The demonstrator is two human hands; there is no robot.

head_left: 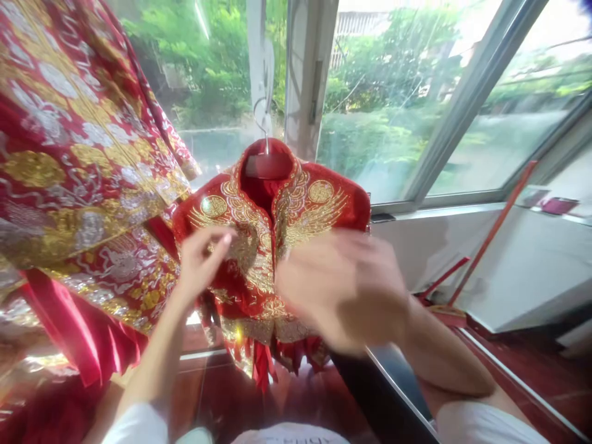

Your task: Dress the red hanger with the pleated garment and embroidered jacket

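Observation:
A red jacket with gold embroidery and a stand-up collar hangs from a hanger in front of the window. Its front edges meet below the open neck. My left hand is at the jacket's left chest, thumb and fingers apart, with nothing visible in it. Over the right half of the front, my right hand is smeared by motion, and its fingers cannot be made out. It hides part of the gold embroidery there. Whether either hand touches the cloth is unclear.
Another red garment with gold and silver embroidery hangs close on the left. A window fills the back. At the right, a broom leans against the white wall, beside a red-handled dustpan.

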